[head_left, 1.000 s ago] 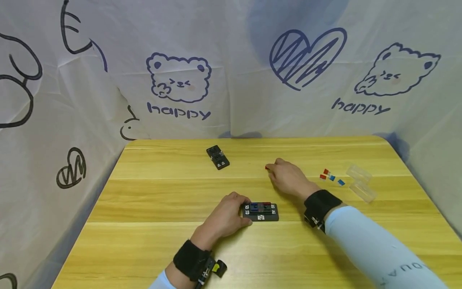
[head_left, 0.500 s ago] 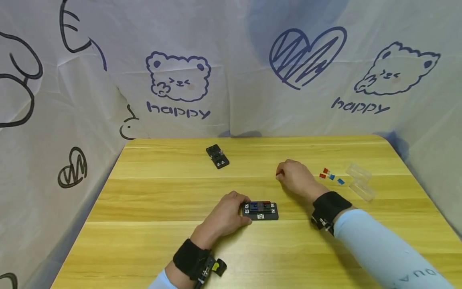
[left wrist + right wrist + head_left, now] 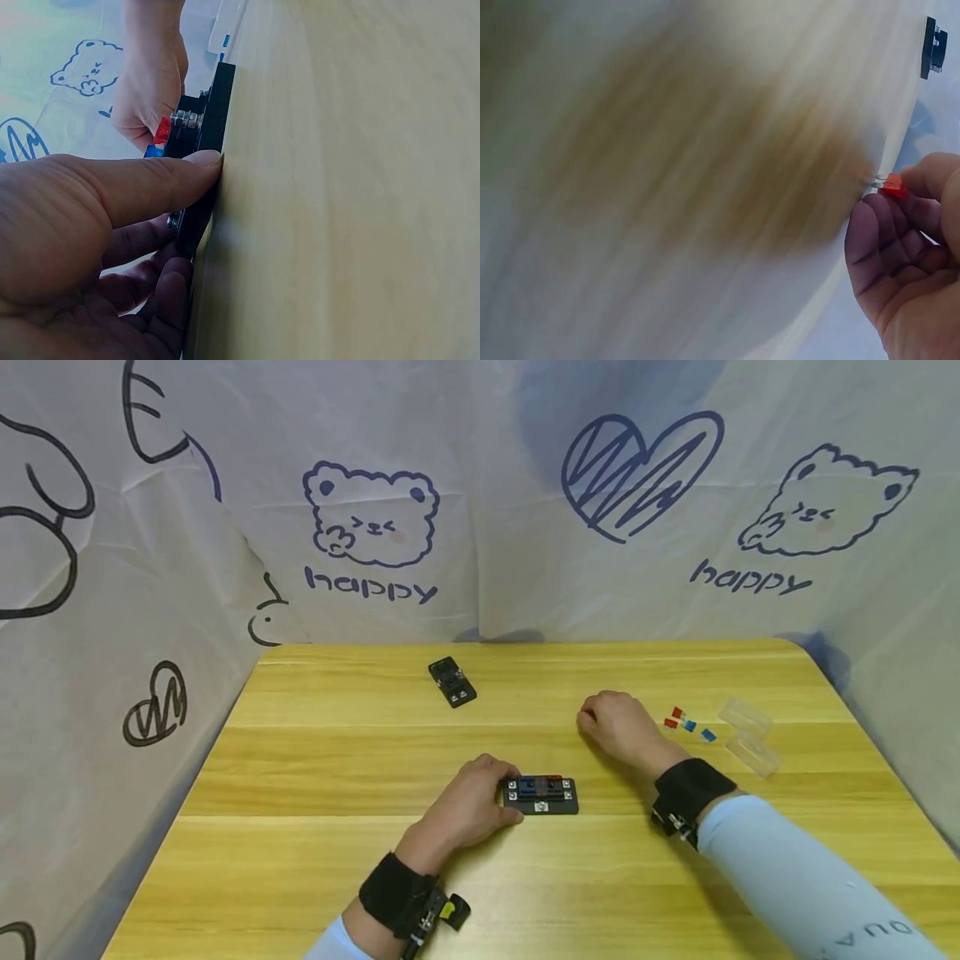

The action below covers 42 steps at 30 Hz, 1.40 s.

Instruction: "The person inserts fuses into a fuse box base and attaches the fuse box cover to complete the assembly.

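Observation:
My left hand [image 3: 468, 806] grips the left end of a black fuse block [image 3: 551, 806] on the table, its thumb [image 3: 180, 180] on the near edge in the left wrist view. Metal terminal screws stand on the block, and a blue fuse [image 3: 154, 151] and a red fuse [image 3: 162, 131] show on its top. Behind and to the right of the block is my right hand [image 3: 617, 725]. It pinches a red blade fuse [image 3: 893, 185] between thumb and finger, with the metal prongs sticking out in the right wrist view. From the head view that fuse is hidden.
Another black fuse block [image 3: 452, 682] lies at the back, left of centre. Right of my right hand lie loose red fuses [image 3: 671, 723] and blue fuses [image 3: 708, 735]. Beside them are clear plastic covers [image 3: 753, 753]. A drawn-on white cloth [image 3: 510, 568] hangs behind the table.
My right hand has drawn back to the right, away from the middle, still pinching the red fuse, and then almost stopped. The left hand and the fuse block have stayed in place.

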Each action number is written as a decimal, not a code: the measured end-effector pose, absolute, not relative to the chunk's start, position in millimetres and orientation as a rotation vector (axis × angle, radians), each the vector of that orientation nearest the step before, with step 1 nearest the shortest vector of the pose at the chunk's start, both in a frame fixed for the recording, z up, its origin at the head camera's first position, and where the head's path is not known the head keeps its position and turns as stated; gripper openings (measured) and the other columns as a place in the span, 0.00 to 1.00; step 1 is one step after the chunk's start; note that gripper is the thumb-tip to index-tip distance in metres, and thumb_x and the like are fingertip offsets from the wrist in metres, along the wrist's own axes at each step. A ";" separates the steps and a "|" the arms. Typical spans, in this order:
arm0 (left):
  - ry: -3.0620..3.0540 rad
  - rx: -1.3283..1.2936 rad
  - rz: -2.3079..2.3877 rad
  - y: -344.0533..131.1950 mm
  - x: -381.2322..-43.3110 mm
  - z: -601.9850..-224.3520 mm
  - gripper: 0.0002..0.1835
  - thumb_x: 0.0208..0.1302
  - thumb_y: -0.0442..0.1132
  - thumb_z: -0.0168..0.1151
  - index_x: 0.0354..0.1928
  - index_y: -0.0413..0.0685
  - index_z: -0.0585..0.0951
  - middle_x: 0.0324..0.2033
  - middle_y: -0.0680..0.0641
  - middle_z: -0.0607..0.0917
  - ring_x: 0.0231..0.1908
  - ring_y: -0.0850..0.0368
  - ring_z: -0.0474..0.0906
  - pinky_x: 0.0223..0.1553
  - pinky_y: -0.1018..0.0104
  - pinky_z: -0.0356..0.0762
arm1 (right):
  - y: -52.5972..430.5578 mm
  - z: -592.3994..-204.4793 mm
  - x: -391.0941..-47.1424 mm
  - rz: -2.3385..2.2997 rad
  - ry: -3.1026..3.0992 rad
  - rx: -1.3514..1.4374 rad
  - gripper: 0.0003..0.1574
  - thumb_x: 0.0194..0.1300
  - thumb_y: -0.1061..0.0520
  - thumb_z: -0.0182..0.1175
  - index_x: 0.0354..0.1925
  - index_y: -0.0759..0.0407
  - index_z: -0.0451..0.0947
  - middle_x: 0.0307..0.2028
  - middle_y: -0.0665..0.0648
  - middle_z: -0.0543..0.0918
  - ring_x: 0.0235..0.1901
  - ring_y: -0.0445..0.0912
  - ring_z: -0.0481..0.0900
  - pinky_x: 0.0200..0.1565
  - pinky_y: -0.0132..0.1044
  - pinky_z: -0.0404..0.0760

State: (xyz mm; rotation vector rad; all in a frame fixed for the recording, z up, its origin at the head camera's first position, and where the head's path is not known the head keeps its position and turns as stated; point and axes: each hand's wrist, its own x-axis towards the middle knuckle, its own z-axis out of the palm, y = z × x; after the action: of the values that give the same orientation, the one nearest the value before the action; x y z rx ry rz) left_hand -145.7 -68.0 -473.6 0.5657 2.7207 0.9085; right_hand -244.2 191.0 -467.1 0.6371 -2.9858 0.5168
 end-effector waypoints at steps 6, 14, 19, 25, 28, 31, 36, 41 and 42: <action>2.732 0.579 0.890 -68.5 -147.2 -474.8 0.29 0.50 0.46 0.74 0.55 0.50 0.78 0.49 0.49 0.77 0.48 0.55 0.72 0.54 0.56 0.72 | 194.6 -468.4 -243.8 0.541 -2.977 0.631 0.14 0.68 0.58 0.51 0.33 0.57 0.83 0.32 0.58 0.82 0.31 0.50 0.75 0.39 0.45 0.75; 2.729 0.578 0.888 -69.0 -147.9 -474.1 0.29 0.50 0.46 0.74 0.56 0.50 0.78 0.49 0.49 0.77 0.48 0.55 0.72 0.54 0.56 0.72 | 198.0 -464.9 -234.9 0.587 -2.956 0.577 0.11 0.69 0.56 0.55 0.41 0.60 0.83 0.37 0.61 0.82 0.35 0.52 0.78 0.40 0.47 0.78; 2.720 0.560 0.908 -68.0 -148.3 -474.4 0.29 0.51 0.45 0.74 0.56 0.50 0.78 0.49 0.49 0.77 0.46 0.55 0.72 0.54 0.56 0.73 | 196.8 -458.3 -218.7 0.588 -2.899 0.628 0.10 0.69 0.56 0.56 0.41 0.58 0.83 0.36 0.58 0.83 0.35 0.49 0.79 0.37 0.46 0.79; 2.732 0.535 0.929 -69.6 -149.5 -475.0 0.28 0.52 0.44 0.73 0.56 0.48 0.77 0.49 0.47 0.77 0.45 0.55 0.73 0.53 0.56 0.74 | 190.3 -452.1 -196.1 0.625 -2.825 0.729 0.09 0.70 0.56 0.56 0.41 0.56 0.83 0.36 0.55 0.84 0.34 0.46 0.80 0.35 0.43 0.79; 2.732 0.528 0.934 -70.4 -149.7 -474.5 0.28 0.52 0.44 0.73 0.56 0.48 0.78 0.49 0.47 0.76 0.44 0.55 0.73 0.53 0.56 0.74 | 184.9 -448.6 -184.2 0.631 -2.807 0.759 0.08 0.69 0.56 0.57 0.41 0.55 0.83 0.36 0.54 0.84 0.34 0.45 0.80 0.35 0.42 0.80; 2.729 0.524 0.941 -70.9 -149.7 -474.1 0.28 0.52 0.44 0.73 0.55 0.48 0.78 0.49 0.47 0.76 0.43 0.55 0.73 0.52 0.56 0.74 | 179.0 -445.2 -173.5 0.639 -2.794 0.781 0.07 0.68 0.56 0.59 0.41 0.54 0.83 0.36 0.52 0.85 0.35 0.44 0.81 0.35 0.42 0.80; 2.724 0.526 0.957 -70.9 -150.0 -474.2 0.27 0.52 0.43 0.73 0.55 0.48 0.78 0.48 0.47 0.76 0.42 0.55 0.73 0.50 0.56 0.74 | 170.3 -441.4 -160.3 0.635 -2.788 0.837 0.05 0.65 0.55 0.62 0.39 0.52 0.84 0.34 0.50 0.86 0.33 0.41 0.80 0.34 0.40 0.80; 2.724 0.531 0.954 -71.2 -150.8 -474.9 0.26 0.52 0.43 0.73 0.54 0.48 0.78 0.47 0.48 0.76 0.41 0.56 0.72 0.48 0.58 0.74 | 164.9 -441.0 -153.9 0.599 -2.777 0.895 0.05 0.62 0.56 0.65 0.37 0.53 0.84 0.32 0.50 0.85 0.33 0.41 0.81 0.35 0.41 0.81; 2.724 0.532 0.955 -71.2 -150.8 -475.1 0.26 0.52 0.43 0.73 0.54 0.48 0.78 0.47 0.48 0.76 0.41 0.56 0.72 0.48 0.58 0.74 | 164.2 -441.4 -153.4 0.594 -2.772 0.907 0.05 0.62 0.56 0.65 0.37 0.54 0.84 0.32 0.50 0.85 0.32 0.41 0.81 0.35 0.40 0.81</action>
State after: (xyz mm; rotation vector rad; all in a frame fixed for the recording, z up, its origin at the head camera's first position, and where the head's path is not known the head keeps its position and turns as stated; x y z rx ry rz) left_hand -150.8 -71.2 -475.1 0.5315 2.7239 0.9549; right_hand -153.4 164.2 -441.4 0.9072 -2.7720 0.5939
